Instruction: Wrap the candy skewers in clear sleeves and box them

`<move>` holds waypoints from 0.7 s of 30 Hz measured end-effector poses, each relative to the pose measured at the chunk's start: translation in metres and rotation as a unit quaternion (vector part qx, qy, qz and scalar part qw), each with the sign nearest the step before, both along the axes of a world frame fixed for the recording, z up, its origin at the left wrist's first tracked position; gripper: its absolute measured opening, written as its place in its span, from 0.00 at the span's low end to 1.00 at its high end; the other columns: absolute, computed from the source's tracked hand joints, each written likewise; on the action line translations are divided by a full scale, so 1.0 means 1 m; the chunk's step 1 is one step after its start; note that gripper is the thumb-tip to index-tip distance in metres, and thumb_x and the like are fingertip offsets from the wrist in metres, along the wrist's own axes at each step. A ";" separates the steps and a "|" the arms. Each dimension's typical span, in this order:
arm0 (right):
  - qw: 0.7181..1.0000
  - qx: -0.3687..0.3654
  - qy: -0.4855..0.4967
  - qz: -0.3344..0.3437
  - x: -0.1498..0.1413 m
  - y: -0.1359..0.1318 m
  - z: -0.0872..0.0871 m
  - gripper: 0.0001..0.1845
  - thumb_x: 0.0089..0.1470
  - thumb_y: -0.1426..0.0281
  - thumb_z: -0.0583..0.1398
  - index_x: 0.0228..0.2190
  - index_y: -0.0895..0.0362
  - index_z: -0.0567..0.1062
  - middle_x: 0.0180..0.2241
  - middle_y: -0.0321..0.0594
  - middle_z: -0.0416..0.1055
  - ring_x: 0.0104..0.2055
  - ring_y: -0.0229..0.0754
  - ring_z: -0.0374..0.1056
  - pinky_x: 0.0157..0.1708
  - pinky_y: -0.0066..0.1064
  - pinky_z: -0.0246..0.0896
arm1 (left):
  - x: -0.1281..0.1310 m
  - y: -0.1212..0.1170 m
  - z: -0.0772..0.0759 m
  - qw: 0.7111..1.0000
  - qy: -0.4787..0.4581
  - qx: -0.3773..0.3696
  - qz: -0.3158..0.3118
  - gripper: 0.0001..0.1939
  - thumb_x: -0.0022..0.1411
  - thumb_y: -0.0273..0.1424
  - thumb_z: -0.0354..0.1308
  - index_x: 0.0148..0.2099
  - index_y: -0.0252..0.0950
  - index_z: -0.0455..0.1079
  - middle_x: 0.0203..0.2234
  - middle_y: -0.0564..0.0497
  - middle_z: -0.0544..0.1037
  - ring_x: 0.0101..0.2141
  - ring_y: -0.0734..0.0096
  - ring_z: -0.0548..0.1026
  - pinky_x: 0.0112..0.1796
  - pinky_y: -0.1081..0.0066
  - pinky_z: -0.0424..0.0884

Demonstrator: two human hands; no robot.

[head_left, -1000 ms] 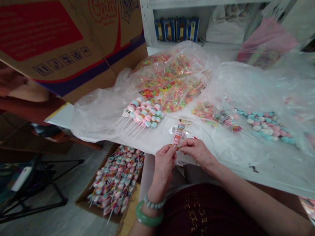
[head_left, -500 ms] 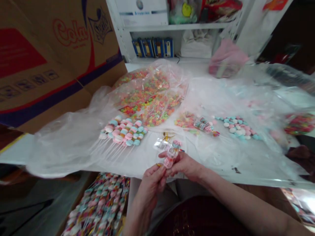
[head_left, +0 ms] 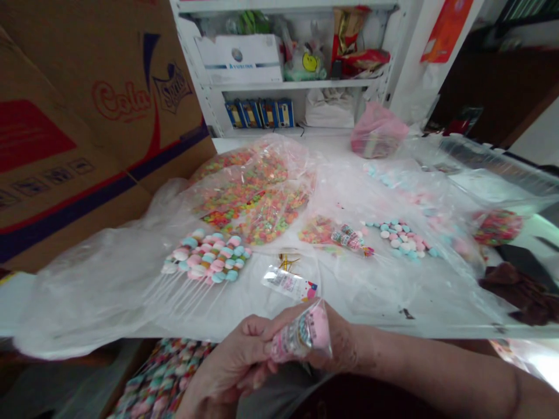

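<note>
Near the tabletop's front edge, the left hand pinches 1 end of a candy stick, rounded under glossy clear plastic. The right hand curls behind, its grip hidden. The candy stick leans further sideways than before.

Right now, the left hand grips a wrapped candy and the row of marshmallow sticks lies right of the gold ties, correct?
Not quite: the row of marshmallow sticks lies left of the gold ties, as the head view shows. The left hand does grip a wrapped candy.
</note>
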State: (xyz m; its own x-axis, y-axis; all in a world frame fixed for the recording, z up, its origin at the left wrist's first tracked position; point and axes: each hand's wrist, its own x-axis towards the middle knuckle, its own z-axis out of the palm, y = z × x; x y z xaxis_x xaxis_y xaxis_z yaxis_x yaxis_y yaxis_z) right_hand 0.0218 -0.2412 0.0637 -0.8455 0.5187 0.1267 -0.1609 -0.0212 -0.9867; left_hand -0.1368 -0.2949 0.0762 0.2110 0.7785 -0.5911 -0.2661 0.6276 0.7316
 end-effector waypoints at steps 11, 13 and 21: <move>0.734 0.669 -0.091 0.076 0.016 0.001 0.008 0.10 0.54 0.79 0.53 0.27 0.61 0.72 0.24 0.43 0.71 0.25 0.40 0.63 0.25 0.31 0.53 | -0.009 -0.007 0.018 0.904 0.332 0.194 -0.187 0.10 0.46 0.24 0.61 0.16 0.37 0.69 0.14 0.54 0.64 0.18 0.75 0.58 0.21 0.74 0.51; 0.730 0.674 -0.114 0.013 0.009 0.011 0.011 0.12 0.52 0.82 0.51 0.26 0.61 0.72 0.22 0.43 0.70 0.24 0.40 0.62 0.23 0.31 0.51 | 0.011 -0.009 0.023 0.834 0.494 0.241 -0.052 0.12 0.47 0.20 0.58 0.16 0.37 0.66 0.14 0.53 0.64 0.18 0.72 0.59 0.22 0.72 0.52; 0.976 0.042 -0.074 -0.202 -0.024 0.020 0.002 0.10 0.56 0.68 0.51 0.27 0.58 0.67 0.17 0.31 0.59 0.16 0.32 0.52 0.15 0.23 0.45 | 0.044 -0.001 0.000 0.809 0.408 0.232 0.355 0.11 0.55 0.34 0.60 0.41 0.40 0.70 0.32 0.49 0.72 0.35 0.64 0.71 0.35 0.71 0.66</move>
State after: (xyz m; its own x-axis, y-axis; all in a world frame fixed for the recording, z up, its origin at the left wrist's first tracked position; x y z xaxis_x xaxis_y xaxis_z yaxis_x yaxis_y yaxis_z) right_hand -0.0023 -0.2216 0.0659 -0.5861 0.8066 0.0760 0.0044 0.0970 -0.9953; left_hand -0.0931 -0.2960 0.0764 -0.6987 0.7108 0.0815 0.2507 0.1365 0.9584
